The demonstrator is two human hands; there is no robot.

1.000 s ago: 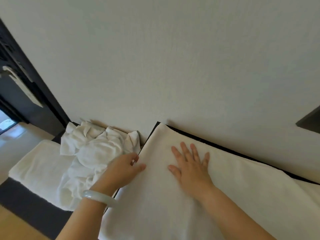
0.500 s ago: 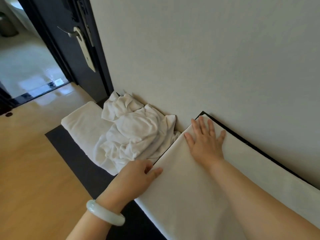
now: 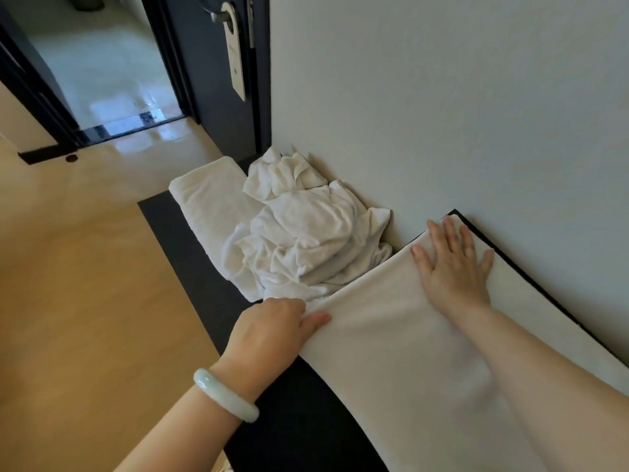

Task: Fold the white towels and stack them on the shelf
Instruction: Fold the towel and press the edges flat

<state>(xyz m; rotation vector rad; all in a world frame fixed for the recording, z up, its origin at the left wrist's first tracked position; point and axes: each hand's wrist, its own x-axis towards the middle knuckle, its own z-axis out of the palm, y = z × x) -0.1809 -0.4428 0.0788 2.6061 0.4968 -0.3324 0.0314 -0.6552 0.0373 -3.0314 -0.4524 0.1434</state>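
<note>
Dark shelf bears towel (lengthwise along wall).

Two hands: left hand, right hand. One bracelet. One spread towel, one folded towel, one crumpled heap, one door tag.

Left hand curled, thumb out; right hand flat, fingers spread
</note>
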